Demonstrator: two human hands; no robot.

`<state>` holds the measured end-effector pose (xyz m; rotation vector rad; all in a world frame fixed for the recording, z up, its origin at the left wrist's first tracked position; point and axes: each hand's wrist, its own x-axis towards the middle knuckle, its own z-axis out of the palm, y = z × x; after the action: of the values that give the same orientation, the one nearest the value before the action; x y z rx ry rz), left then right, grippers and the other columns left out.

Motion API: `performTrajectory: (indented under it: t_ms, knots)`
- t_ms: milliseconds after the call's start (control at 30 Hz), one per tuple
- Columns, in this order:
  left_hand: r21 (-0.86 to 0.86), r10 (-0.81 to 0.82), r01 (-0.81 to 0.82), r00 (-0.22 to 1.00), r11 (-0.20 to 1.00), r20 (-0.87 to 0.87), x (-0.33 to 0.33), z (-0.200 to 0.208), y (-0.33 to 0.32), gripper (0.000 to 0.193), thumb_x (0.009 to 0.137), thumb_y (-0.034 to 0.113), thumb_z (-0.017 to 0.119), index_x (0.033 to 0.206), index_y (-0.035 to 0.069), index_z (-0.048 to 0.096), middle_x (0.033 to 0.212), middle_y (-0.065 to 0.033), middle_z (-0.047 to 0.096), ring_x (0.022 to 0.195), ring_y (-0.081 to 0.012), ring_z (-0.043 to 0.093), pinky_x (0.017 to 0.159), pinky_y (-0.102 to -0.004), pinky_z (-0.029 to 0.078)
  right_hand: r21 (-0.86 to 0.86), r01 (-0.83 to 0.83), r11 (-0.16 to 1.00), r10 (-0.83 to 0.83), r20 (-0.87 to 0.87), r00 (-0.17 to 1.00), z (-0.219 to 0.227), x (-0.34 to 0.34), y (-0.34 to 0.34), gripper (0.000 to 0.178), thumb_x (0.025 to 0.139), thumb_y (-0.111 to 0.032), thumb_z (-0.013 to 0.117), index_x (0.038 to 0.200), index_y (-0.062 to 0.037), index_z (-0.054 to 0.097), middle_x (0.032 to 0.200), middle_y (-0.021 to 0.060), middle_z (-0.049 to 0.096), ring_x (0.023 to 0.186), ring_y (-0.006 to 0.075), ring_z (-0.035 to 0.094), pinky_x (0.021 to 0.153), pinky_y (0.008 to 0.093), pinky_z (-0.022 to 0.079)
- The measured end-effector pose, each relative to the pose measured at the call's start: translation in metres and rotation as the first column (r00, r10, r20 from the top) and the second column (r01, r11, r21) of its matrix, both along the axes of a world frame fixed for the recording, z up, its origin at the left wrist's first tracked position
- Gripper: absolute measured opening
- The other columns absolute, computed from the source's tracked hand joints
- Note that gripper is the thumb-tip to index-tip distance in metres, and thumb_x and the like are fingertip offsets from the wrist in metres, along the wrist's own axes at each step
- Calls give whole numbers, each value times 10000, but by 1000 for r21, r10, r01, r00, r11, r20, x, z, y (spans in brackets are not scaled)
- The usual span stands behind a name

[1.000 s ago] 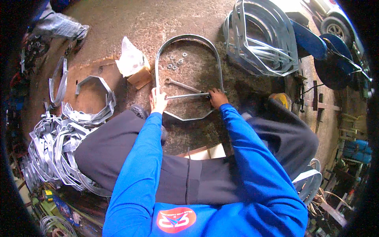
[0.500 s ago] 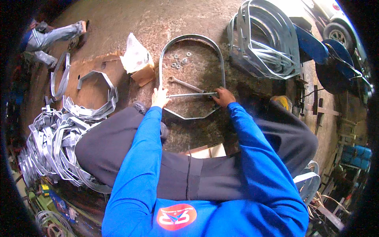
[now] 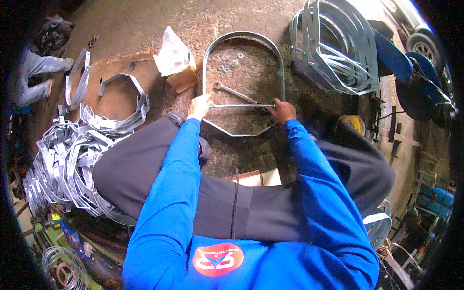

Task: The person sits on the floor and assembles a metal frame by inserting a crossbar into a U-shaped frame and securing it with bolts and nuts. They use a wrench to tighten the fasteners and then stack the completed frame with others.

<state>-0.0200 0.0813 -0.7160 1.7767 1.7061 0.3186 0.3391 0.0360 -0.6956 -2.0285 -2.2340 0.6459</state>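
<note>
Frame of grey metal strip [image 3: 244, 33], arched at its far end and angled at its near end, set out flat over the brown floor [image 3: 145, 24] in front of me. A straight crossbar [image 3: 237, 106] spans it from side to side. My left hand [image 3: 199, 107] is closed on the frame's left side, where the crossbar meets it; my right hand [image 3: 282, 112] is closed on the opposite corner, its fingertips partly hidden. Within the arch lie a wrench [image 3: 234, 93], slanting toward the crossbar's right end, and a loose cluster of small metal rings [image 3: 227, 66]. Outside, to the left, a brown carton [image 3: 182, 79] touches a white plastic bag [image 3: 173, 53]; to the right is a stack of metal hoops [image 3: 345, 67].
</note>
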Motion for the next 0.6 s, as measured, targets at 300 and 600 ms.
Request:
performTrajectory:
  t_ms: [300,600]
  knots:
    - [224,-112,180,952,958,-283,7,-12,-6,356,723,330,693,1010,138,607,940,-116,579,811,-307,584,736,-409,473,-70,18,997,-19,-11,1000,23,2,-1,593,750,-320,662,1259,-162,404,1165,160,529,1027,356,533,864,424,458]
    - [136,-52,82,977,987,-208,11,12,-7,282,734,310,664,958,143,626,894,-130,517,863,-323,564,752,-434,461,-74,20,997,-15,69,998,15,2,-4,630,729,-300,686,1261,-135,394,1140,154,532,1026,337,535,845,423,462]
